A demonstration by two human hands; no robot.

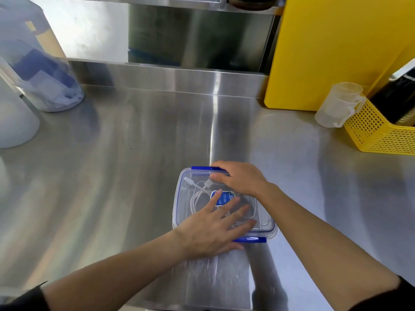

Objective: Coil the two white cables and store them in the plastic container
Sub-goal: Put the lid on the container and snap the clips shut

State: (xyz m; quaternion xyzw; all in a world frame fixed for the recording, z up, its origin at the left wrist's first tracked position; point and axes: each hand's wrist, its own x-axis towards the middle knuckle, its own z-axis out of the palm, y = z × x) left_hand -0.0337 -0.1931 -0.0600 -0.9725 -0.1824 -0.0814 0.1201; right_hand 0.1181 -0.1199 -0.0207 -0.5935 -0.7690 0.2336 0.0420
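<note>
A clear plastic container (265,223) with blue clips and a clear lid on top sits on the steel counter near its front edge. Through the lid I see the coiled white cables (197,196) inside, with a plug end at the far left corner. A blue and white label (223,197) is on the lid. My left hand (213,230) lies flat on the near part of the lid, fingers spread, thumb by the near blue clip (253,239). My right hand (240,178) rests on the far edge, fingers over the far blue clip (202,168).
A yellow perforated basket (377,135) and a clear measuring cup (336,104) stand at the right, in front of a yellow board (325,52). At the left stand a clear jug (45,70) and a white tub (15,122). The steel backsplash (168,77) rises behind.
</note>
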